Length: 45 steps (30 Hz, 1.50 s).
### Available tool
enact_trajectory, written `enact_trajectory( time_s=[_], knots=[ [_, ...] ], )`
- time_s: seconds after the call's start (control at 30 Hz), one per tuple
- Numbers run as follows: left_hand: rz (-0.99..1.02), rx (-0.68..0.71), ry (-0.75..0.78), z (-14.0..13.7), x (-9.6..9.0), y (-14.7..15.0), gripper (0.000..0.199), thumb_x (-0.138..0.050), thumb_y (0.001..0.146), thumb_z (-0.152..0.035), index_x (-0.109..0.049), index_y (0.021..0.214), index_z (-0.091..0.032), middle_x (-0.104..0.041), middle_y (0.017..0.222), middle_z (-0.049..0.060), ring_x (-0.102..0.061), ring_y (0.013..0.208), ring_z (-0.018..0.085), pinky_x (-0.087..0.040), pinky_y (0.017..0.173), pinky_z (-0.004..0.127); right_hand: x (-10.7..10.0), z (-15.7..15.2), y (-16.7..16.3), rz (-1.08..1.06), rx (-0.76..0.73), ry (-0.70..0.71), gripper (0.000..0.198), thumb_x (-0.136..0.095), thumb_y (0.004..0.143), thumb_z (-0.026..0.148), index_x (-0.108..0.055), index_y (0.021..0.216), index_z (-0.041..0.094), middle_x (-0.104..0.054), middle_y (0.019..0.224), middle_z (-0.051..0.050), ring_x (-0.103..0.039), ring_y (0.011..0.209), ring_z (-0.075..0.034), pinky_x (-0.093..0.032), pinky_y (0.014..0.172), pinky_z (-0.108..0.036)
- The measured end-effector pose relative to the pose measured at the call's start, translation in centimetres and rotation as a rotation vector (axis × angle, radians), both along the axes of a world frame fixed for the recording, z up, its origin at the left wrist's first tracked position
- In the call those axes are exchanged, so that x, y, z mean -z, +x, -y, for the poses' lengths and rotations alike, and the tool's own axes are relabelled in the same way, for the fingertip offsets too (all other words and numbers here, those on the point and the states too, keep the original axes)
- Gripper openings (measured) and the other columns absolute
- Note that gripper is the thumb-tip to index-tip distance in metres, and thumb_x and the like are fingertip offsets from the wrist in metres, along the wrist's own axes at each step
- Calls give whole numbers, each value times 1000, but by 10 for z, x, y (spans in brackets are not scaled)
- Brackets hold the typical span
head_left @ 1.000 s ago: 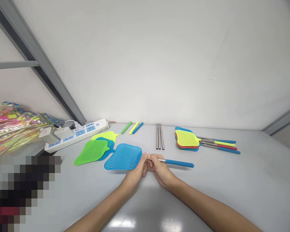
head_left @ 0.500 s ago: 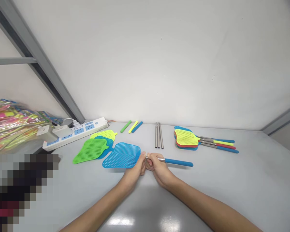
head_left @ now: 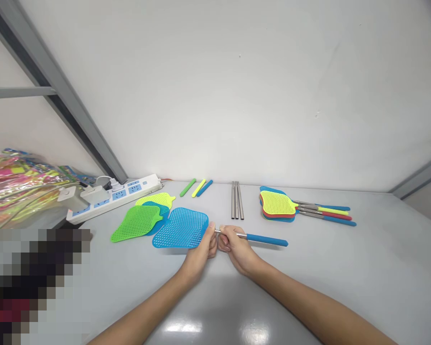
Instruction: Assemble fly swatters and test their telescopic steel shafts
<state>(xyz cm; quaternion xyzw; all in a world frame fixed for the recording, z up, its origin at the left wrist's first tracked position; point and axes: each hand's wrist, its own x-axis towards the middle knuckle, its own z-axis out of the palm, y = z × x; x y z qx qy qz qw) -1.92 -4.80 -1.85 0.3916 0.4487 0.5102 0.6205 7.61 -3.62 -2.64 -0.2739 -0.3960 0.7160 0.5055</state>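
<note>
My left hand [head_left: 203, 245] is closed round the neck of a blue fly swatter head [head_left: 182, 227], its mesh pointing left. My right hand [head_left: 237, 245] grips a metal rod [head_left: 242, 235] whose far end carries a blue handle [head_left: 267, 239]. A short bit of bare metal shows between the two hands; the joint itself is hidden by my left fingers. Left of the blue mesh lie loose swatter heads, a green one [head_left: 136, 223], a blue one [head_left: 158, 213] and a yellow one [head_left: 161, 198].
Three metal rods [head_left: 237, 201] lie behind my hands. Green [head_left: 187, 187], yellow [head_left: 198, 188] and blue [head_left: 204, 188] handles rest near the wall. Whole swatters [head_left: 278, 203] are stacked at right. A power strip [head_left: 143, 184] and plastic-wrapped bundles [head_left: 21, 187] are at left.
My hands have moved slightly apart, so more bare metal shows between them. The blue mesh has tilted up a little. Both grips are kept.
</note>
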Motion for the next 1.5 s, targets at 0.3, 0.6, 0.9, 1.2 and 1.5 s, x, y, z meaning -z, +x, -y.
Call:
enact_trajectory(
  time_s=[0.3, 0.6, 0.9, 1.2, 1.5],
  knots=[
    [26, -60, 27, 3, 1, 2, 44, -36, 72, -53, -36, 51, -16, -37, 42, -4, -31, 37, 5, -19, 37, 18, 5, 2, -1, 110, -27, 57, 33, -40, 74, 35, -51, 52, 14, -39, 41, 3, -33, 41, -7, -23, 44, -22],
    [-173, 0, 88, 3, 2, -2, 37, -45, 70, -46, -41, 50, -15, -44, 45, -3, -36, 41, 6, -25, 41, 18, 3, 3, -1, 83, 11, 43, 35, -42, 73, 37, -44, 45, 16, -33, 38, 4, -31, 39, -7, -22, 44, -22],
    [-120, 31, 97, 5, 0, -1, 34, -43, 73, -41, -44, 51, -15, -47, 48, -2, -39, 44, 7, -27, 43, 18, 0, 5, 0, 15, -14, 34, 37, -41, 74, 37, -43, 44, 16, -30, 37, 5, -28, 39, -7, -20, 44, -23],
    [-48, 76, 125, 5, 1, -4, 27, -43, 74, -37, -44, 59, -15, -42, 48, -3, -35, 42, 5, -24, 41, 18, 2, 4, 1, -15, -21, 9, 37, -42, 74, 36, -43, 44, 15, -32, 39, 4, -27, 39, -7, -19, 44, -23],
    [-117, 66, 163, 5, -2, -4, 25, -45, 74, -35, -43, 59, -15, -28, 46, -7, -24, 41, 4, -20, 40, 19, 3, 2, 0, -92, 22, -19, 36, -44, 73, 32, -44, 42, 14, -31, 37, 4, -26, 37, -6, -17, 42, -23]
  ],
)
